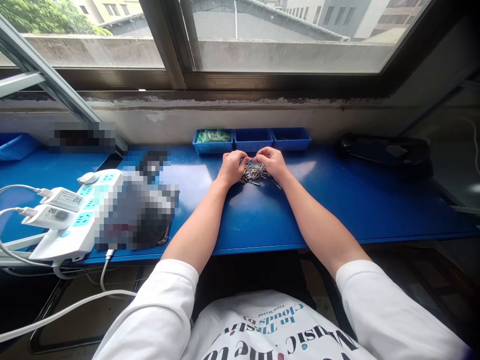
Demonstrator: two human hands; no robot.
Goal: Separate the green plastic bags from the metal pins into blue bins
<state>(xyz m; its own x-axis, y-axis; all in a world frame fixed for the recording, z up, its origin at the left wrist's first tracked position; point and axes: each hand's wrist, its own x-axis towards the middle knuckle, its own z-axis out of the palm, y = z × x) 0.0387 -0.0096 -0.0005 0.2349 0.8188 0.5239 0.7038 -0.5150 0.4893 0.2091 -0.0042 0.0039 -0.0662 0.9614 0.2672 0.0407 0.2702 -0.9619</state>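
Observation:
On the blue tabletop (247,220) lies a pile of small, thin metal pins (255,172). Both of my hands are over its far side, close together. My left hand (231,168) is closed in a pinch at the left of the pile, thumb and fingertips pressed together. From the right, my right hand (273,162) pinches too, its fingertips almost meeting the left ones. A small metal pin (252,158) shows between the two sets of fingertips; its details are too small to make out.
Behind my hands stand three blue bins: a left bin (213,148) with green packets, a middle bin (253,145) and a right bin (291,144). A white power strip (92,220) with chargers and cables is at left. A black object (382,152) lies at right.

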